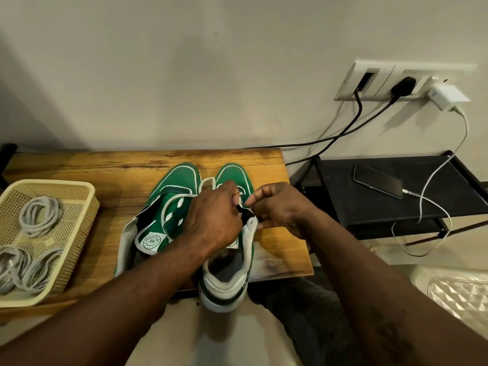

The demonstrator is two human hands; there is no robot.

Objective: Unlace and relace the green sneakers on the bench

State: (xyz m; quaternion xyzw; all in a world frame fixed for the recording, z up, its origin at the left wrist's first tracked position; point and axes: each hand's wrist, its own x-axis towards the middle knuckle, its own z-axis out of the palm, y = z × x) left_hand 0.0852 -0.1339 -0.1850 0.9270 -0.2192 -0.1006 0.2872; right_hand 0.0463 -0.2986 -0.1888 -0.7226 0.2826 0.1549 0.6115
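The right green-and-white sneaker (227, 286) sat nearest, heel overhanging the near edge of the wooden tabletop (105, 165). The curled fingers of the left hand (214, 220) gripped its upper, and those of the right hand (280, 210) pinched its white eyelet flap. Just left lay the other green sneaker (174, 180), loosely threaded with white lace (171, 206).

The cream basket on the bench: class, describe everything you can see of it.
The cream basket looks like plastic: rectangular, rounded corners, a solid rim, finely perforated walls and floor. It stands upright at the left end of the wooden bench, partly cut off by the picture's edge. Coils of grey cord lie inside. It sits apart from the green sneakers.
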